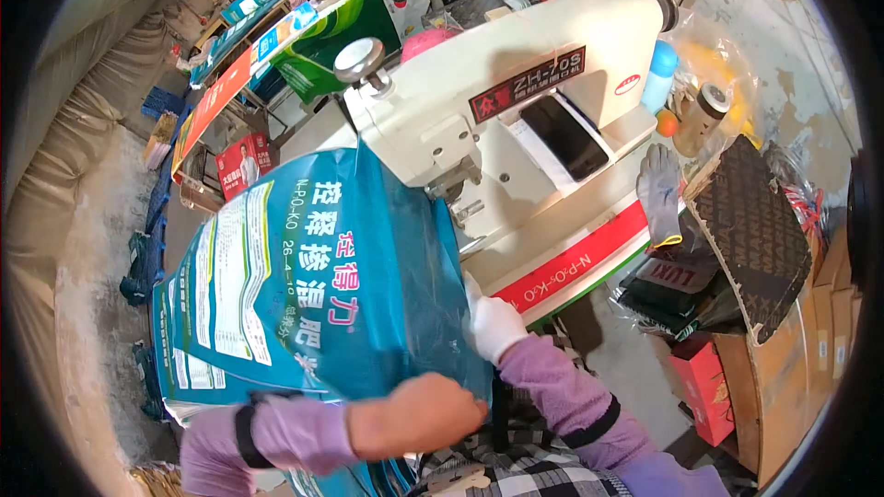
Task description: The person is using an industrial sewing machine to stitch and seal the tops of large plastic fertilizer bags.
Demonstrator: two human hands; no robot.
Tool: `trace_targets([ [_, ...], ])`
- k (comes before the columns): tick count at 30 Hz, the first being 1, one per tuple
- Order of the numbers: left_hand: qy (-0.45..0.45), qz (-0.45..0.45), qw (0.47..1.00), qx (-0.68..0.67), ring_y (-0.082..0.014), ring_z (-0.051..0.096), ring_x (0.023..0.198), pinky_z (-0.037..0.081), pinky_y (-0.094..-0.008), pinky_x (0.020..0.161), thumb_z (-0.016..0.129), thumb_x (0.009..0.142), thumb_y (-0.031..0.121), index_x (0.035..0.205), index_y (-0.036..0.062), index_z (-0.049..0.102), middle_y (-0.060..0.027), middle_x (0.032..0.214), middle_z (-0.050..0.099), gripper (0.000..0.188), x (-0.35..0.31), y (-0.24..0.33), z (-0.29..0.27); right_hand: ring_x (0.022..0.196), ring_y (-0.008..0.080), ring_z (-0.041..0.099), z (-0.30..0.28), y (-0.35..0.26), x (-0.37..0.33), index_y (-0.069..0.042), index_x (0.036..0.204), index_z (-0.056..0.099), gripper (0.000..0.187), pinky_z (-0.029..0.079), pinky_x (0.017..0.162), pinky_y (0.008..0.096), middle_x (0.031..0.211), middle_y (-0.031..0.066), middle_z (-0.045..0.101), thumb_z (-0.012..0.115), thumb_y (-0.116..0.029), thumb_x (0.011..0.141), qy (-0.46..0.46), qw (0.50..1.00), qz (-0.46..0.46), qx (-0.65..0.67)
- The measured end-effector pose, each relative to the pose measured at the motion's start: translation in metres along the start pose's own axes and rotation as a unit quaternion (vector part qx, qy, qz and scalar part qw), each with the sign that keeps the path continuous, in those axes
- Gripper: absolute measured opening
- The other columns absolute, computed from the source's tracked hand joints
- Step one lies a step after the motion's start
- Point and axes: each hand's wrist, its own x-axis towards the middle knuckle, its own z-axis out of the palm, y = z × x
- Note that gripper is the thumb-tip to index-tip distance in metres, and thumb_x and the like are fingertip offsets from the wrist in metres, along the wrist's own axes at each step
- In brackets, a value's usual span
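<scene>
Feeding of a teal printed sack (304, 285) under the head of a cream sewing machine (497, 101) is in hand, its edge pinched by the gloved right hand (493, 324), the bare left hand (424, 414) pressed flat; steady guiding seems required.

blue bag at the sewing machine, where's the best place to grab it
Probably by its near right edge, coming from the person's side. The blue bag lies flat with its top under the sewing machine; the right hand already holds that edge, and the left hand presses the near end.
</scene>
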Motion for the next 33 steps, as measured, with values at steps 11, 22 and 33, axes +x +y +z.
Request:
trace_targets([
  [11,0.135,0.116,0.968,0.177,-0.0309,0.063,0.059,0.045,-0.0383,0.051,0.073,0.078,0.035,0.107,0.0104,0.066,-0.0089,0.062,0.062,0.038,-0.055,-0.116,-0.093,0.056,0.0318,0.067,-0.002,-0.006,-0.054,-0.007,0.155,0.025,0.081,0.054,0.051,0.0445,0.066,0.0165,0.067,0.056,-0.011,0.08,0.098,0.989,-0.024,-0.105],
  [22,0.403,0.016,0.915,-0.03,-0.0216,0.067,0.096,0.054,-0.039,0.08,0.056,0.093,0.015,0.127,0.0064,0.06,-0.0077,0.103,0.071,0.035,-0.048,-0.016,-0.059,0.074,0.0307,0.072,-0.017,-0.021,0.08,-0.013,0.154,0.028,0.062,0.055,0.066,0.0439,0.084,0.0142,0.072,0.044,-0.015,0.094,0.071,0.986,0.063,-0.136],
  [33,0.665,-0.405,0.621,0.095,-0.0119,0.036,0.056,0.031,-0.0404,0.05,0.058,0.1,0.03,0.07,-0.007,0.05,-0.0091,0.057,0.034,0.048,-0.269,-0.308,0.008,0.083,0.0321,0.065,-0.034,-0.02,-0.035,-0.003,0.075,0.071,0.03,0.047,0.091,0.0465,0.079,0.0113,0.068,0.074,-0.033,0.082,0.279,0.884,-0.274,0.254],
])
